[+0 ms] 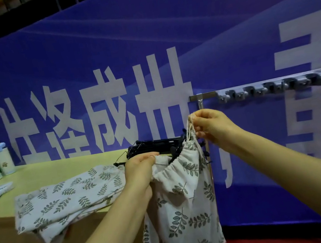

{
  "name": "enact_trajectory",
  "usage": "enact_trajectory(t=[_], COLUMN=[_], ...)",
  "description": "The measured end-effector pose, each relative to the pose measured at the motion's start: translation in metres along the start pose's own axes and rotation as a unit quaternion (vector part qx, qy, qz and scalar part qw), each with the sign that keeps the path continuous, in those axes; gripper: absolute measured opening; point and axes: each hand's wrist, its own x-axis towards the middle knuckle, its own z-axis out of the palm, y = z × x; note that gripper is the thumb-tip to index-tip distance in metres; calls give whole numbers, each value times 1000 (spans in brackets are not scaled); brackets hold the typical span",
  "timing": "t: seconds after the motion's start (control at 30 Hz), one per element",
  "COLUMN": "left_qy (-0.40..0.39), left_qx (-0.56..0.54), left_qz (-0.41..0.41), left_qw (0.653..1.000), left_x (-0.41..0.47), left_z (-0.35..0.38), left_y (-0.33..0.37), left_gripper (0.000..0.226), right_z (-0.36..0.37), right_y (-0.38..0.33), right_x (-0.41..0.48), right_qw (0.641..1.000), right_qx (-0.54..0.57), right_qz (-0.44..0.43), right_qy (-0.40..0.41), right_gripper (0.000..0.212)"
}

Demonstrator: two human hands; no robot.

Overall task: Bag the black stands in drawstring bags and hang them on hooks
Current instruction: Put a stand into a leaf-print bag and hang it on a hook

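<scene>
cotton-looking cloth with a grey leaf print fills the middle of my view: the drawstring bag (180, 207) hangs off the front edge of the table (43, 172), its gathered mouth up at table height. my left hand (140, 172) pinches the mouth's hem on the left side, fingers curled over the fabric. my right hand (209, 127) is raised a little higher and to the right, thumb and fingers closed on the pale cord (188, 130) that runs up from the bag's right corner. i cannot tell whether anything is inside the bag. the black stands (155, 145) lie in a heap on the table just behind the bag's mouth, partly hidden by it. left of my left hand a stack of leaf-print bags (68, 197) lies flat, overhanging the table's front edge. the hook rack (272, 85), a silver rail with a row of grey hooks, sits up and to the right of my right hand, apart from it, in front of a blue banner (141, 39).
</scene>
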Motion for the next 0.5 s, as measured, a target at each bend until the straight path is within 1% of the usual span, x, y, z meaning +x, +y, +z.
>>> enact_trajectory(t=[0.1,0.2,0.3,0.4,0.5], left_qy=[-17,-46,-62,-53,-36], left_qx=[-38,-57,-72,-73,-87], left_qz=[2,1,1,5,-18], left_qw=[999,997,995,996,995], left_x=[-8,-16,-23,-24,-20], left_z=[22,51,84,120,150], left_y=[8,15,18,14,2], left_gripper=[20,19,22,23,16], right_z=[-25,-53,-81,-111,-134], right_y=[-10,-27,-43,-52,-50], right_x=[-1,-3,-4,0,11], right_qw=[999,995,989,984,981], right_qx=[2,-6,0,8,8], right_qz=[-36,-70,-86,-78,-79], right_qy=[26,72,118,162,179], right_gripper=[18,20,20,25,22])
